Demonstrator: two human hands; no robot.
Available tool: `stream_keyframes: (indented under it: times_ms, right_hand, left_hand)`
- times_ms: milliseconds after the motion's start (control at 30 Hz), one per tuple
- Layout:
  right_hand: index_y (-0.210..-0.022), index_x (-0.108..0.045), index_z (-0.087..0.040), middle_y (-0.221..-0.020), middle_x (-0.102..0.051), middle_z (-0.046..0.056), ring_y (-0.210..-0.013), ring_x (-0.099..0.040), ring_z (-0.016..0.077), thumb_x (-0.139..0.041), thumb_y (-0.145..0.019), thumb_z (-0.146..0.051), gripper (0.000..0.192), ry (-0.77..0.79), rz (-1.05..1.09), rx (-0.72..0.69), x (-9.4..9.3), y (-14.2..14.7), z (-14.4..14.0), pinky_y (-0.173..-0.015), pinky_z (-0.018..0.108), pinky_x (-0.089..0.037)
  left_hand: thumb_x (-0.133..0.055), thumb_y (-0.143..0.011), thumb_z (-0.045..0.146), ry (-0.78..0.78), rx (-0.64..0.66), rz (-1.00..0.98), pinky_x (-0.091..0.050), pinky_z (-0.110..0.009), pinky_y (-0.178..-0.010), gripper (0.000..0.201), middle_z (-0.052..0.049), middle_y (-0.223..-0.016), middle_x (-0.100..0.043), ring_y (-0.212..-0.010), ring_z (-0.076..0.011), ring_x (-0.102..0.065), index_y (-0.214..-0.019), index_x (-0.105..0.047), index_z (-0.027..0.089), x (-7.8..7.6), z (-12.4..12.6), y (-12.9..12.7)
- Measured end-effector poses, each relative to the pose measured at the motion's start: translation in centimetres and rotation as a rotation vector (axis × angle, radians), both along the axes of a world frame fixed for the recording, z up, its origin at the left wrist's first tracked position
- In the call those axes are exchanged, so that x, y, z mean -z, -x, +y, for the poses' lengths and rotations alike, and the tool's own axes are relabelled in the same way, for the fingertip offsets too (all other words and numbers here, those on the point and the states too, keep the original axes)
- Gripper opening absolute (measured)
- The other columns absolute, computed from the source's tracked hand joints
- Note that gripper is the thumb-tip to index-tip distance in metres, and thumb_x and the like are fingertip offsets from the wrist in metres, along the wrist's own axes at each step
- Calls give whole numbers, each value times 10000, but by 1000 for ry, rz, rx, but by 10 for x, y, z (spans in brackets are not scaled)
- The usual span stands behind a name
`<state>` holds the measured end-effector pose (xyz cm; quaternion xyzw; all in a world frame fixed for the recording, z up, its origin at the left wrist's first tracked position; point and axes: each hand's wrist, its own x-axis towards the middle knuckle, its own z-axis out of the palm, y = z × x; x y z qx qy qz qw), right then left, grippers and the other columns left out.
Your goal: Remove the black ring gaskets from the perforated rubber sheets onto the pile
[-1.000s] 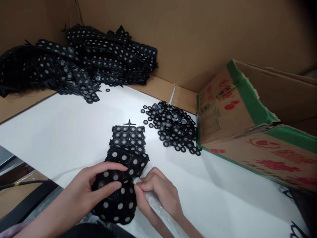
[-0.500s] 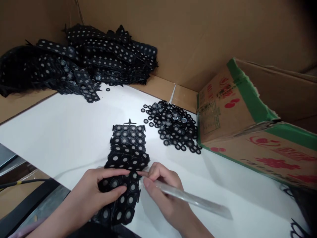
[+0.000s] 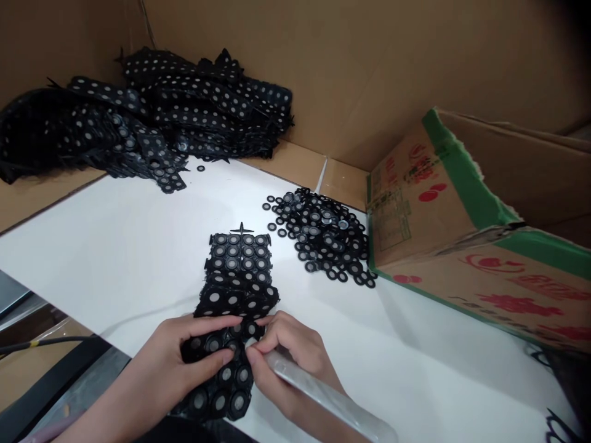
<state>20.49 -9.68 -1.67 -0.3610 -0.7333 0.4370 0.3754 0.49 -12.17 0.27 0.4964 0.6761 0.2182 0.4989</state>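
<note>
A black rubber-like sheet [image 3: 241,252] moulded with rows of grey-centred rings lies on the white board, bent upward in its middle. My left hand [image 3: 168,354] grips this sheet near its lower half, fingers above and thumb across the rings. Opposite it, my right hand [image 3: 290,351] holds a translucent pen-like stick [image 3: 330,400] between thumb and fingers. The stick's pale tip is at a ring beside the left fingertips, and the right fingertips touch the sheet's right edge. Exactly how the tip meets the ring is partly hidden by the fingers.
Loose black rings [image 3: 323,231] form a pile right of the sheet. Behind, more ring sheets [image 3: 207,101] are heaped against a cardboard wall. An open cardboard box [image 3: 415,197] with green edges stands at the right. A single ring [image 3: 201,168] lies on the white board [image 3: 115,246].
My right hand has moved left, bringing the stick's tip from the sheet's right edge over the rings. The stick's far end has swung down and left. My left hand keeps its grip.
</note>
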Motion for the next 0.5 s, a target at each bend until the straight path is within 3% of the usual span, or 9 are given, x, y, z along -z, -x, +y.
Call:
stream_keyframes:
  times_ms: [300, 500]
  right_hand:
    - [-799, -542, -219, -724, -619, -4, -741, -618, 156, -615, -853, -84, 163, -46, -19, -5, 3, 2, 1, -739, 295, -532]
    - [-798, -558, -212, -781, -643, 32, -816, -628, 186, -610, -856, -119, 121, -180, -15, 47, 24, 15, -4, -683, 288, -524]
  left_hand:
    - [-735, -773, 341, 14, -35, -48, -557, -341, -998, 308, 61, -1128, -801, -1132, -287, -705, -1072, -798, 384, 0, -2, -2]
    - [-740, -793, 360, 57, -20, -132, -566, -300, -976, 285, 62, -1115, -806, -1141, -275, -700, -1071, -799, 380, 5, -5, 2]
